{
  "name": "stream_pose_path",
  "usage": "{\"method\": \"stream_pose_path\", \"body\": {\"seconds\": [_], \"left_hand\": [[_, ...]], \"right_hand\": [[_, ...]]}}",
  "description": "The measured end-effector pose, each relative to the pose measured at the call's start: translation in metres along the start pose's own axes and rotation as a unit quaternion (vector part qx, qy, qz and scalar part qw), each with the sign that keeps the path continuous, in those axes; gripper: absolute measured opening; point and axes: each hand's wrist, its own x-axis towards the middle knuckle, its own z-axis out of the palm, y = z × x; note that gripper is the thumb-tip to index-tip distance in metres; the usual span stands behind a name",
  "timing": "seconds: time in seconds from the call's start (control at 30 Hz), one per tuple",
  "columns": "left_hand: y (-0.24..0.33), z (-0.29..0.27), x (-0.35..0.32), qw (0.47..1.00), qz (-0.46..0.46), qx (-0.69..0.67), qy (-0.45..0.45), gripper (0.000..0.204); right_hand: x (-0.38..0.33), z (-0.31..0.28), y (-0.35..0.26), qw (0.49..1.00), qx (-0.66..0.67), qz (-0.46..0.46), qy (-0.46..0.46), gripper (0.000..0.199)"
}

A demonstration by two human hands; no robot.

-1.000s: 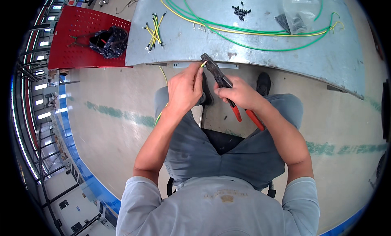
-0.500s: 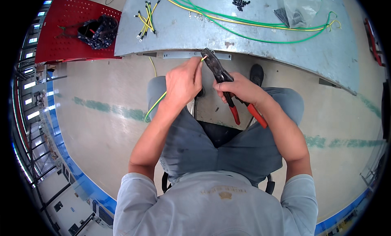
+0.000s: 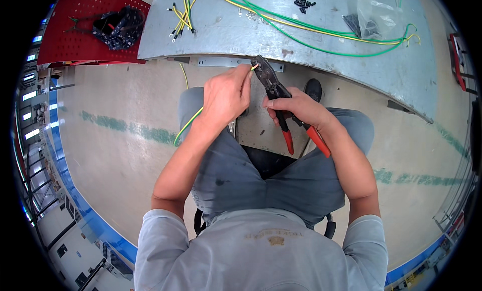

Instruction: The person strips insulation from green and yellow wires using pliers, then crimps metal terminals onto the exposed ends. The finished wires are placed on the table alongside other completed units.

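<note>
My left hand (image 3: 226,95) pinches a yellow-green wire (image 3: 189,125) close to its end. From there the wire trails past my wrist and down by my left thigh. The wire's tip meets the jaws of a crimping tool (image 3: 270,82), which has a black head and red grips. My right hand (image 3: 298,107) is wrapped around the tool's handles, and the red ends stand apart below my fingers. Whether a terminal sits in the jaws is too small to tell. Both hands are above my lap, just short of the table's near edge.
On the grey metal table (image 3: 221,45) lie short wires with lugs (image 3: 184,17), small metal terminals (image 3: 252,14), black sleeves (image 3: 303,3), long green and yellow wires (image 3: 326,31) and a clear plastic bag (image 3: 379,14). A dark patterned bag (image 3: 120,32) rests on a red perforated surface (image 3: 60,27) at left.
The whole view has shifted slightly. My hands keep their grips on the wire and the crimping tool, with the wire's end still at the jaws.
</note>
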Motion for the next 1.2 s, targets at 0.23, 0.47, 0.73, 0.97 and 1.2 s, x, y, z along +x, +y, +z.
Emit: {"method": "stream_pose_path", "body": {"seconds": [0.23,0.47,0.73,0.97,1.2], "left_hand": [[-0.001,0.003,0.001,1.0,0.01,0.014,-0.013,0.013],[0.001,0.009,-0.002,0.997,0.028,0.065,-0.018,0.014],[-0.014,0.032,-0.015,0.999,-0.023,-0.007,-0.043,0.01],[-0.024,0.018,-0.003,0.91,-0.19,-0.347,-0.12,0.046],[-0.031,0.0,0.0,0.855,-0.234,-0.396,-0.239,0.042]], "right_hand": [[0.003,0.0,0.007,0.999,-0.042,-0.023,0.023,0.023],[0.004,0.004,0.01,0.971,-0.21,-0.047,0.109,0.024],[0.006,0.008,0.026,0.911,-0.371,-0.036,0.178,0.035],[0.006,0.015,0.02,0.908,-0.374,-0.035,0.182,0.032],[0.011,0.023,0.037,0.921,-0.338,-0.027,0.191,0.024]]}}
